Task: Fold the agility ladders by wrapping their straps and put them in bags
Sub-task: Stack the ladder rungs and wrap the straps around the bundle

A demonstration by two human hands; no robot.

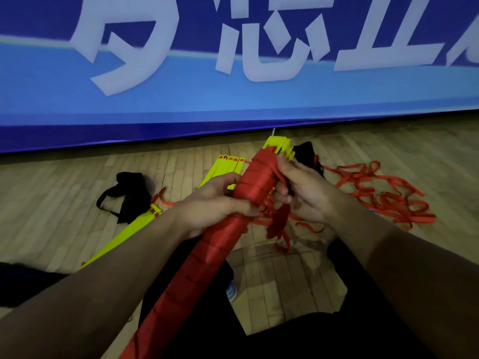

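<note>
Ladder (248,187): your left hand (217,200) grips its strap-wrapped bundle; lower end cut off.
Strap (278,218): pinched in your right hand (303,193).
Bags (127,195): contents indiscernible.

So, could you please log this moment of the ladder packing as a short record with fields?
setting: wooden floor beside a blue banner
in hand: wrapped ladder bundle, yellow rungs showing at its far end
left hand: grips the bundle mid-length
right hand: holds the loose red strap near the top
on floor: unwrapped yellow ladders, tangled red straps, black bag
stage: wrapping nearly complete, not bagged
</note>
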